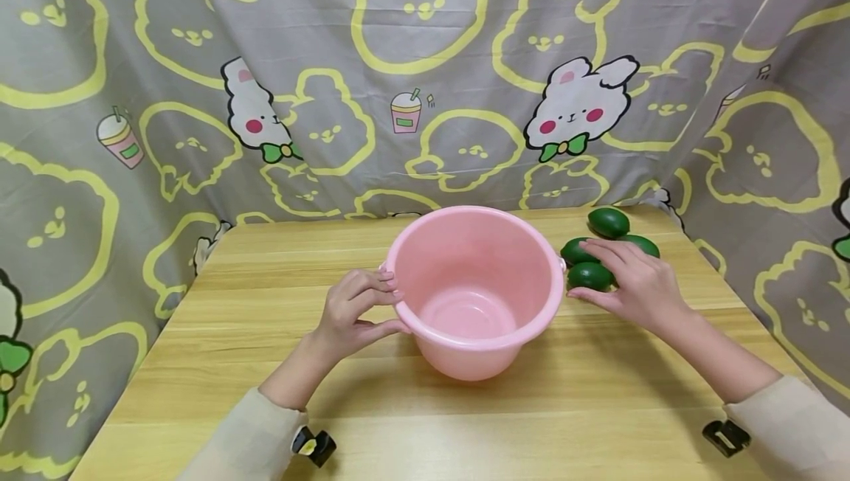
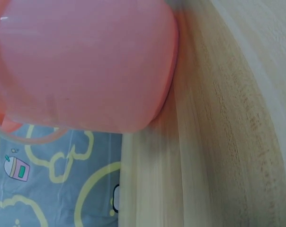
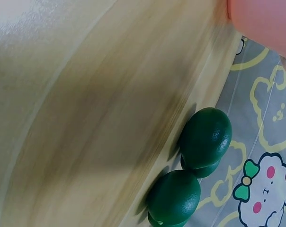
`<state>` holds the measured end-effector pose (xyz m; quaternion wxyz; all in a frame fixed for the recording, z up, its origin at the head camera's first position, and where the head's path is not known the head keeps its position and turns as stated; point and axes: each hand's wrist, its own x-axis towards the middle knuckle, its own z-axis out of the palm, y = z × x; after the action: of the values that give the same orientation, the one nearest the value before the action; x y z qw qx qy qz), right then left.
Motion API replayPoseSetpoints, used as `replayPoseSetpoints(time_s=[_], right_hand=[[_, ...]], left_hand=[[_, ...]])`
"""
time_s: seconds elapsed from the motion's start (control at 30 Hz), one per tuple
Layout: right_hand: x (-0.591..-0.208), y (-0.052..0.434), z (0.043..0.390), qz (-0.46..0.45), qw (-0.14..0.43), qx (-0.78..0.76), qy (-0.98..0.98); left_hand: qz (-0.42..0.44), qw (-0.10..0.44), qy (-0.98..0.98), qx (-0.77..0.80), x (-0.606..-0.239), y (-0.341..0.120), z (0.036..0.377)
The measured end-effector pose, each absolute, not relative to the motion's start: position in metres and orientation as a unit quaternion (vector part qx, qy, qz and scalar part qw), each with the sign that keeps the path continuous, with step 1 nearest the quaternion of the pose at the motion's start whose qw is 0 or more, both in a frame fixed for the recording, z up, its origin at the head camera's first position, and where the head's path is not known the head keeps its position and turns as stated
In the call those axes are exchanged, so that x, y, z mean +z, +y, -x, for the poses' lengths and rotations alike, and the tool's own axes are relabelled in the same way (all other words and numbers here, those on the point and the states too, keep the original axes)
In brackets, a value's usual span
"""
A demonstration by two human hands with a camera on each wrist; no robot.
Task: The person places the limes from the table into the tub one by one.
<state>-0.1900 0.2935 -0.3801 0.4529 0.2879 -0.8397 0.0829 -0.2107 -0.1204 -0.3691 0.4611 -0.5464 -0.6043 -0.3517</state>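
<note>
A pink bucket (image 1: 465, 363) stands upright on the table, its inside bare in the head view. My left hand (image 1: 355, 311) grips the bucket's rim on the left, fingers over the edge and thumb lower down. In the left wrist view the bucket's side (image 2: 86, 71) fills the upper left. Several dark green limes (image 1: 589, 276) lie together right of the bucket. Over them reaches my right hand (image 1: 637, 282), fingers spread from the thumb, with no lime lifted. In the right wrist view, limes (image 3: 207, 137) rest on the table, and only a bit of fingertip shows.
The wooden table (image 1: 219, 363) has light planks. Behind it and at both sides hangs a grey curtain (image 1: 319, 38) with yellow outlines and cartoon rabbits. A small white handle joint (image 1: 562, 265) sticks out at the bucket's right rim, near the limes.
</note>
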Motion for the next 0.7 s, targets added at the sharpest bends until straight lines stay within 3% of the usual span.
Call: replayPoseSetpoints(time_s=[0.7], right_hand=[[-0.396, 0.305, 0.192, -0.231, 0.364, 0.039, -0.901]], left_hand=[[0.541, 0.467, -0.606, -0.35, -0.37, -0.12, 0.211]])
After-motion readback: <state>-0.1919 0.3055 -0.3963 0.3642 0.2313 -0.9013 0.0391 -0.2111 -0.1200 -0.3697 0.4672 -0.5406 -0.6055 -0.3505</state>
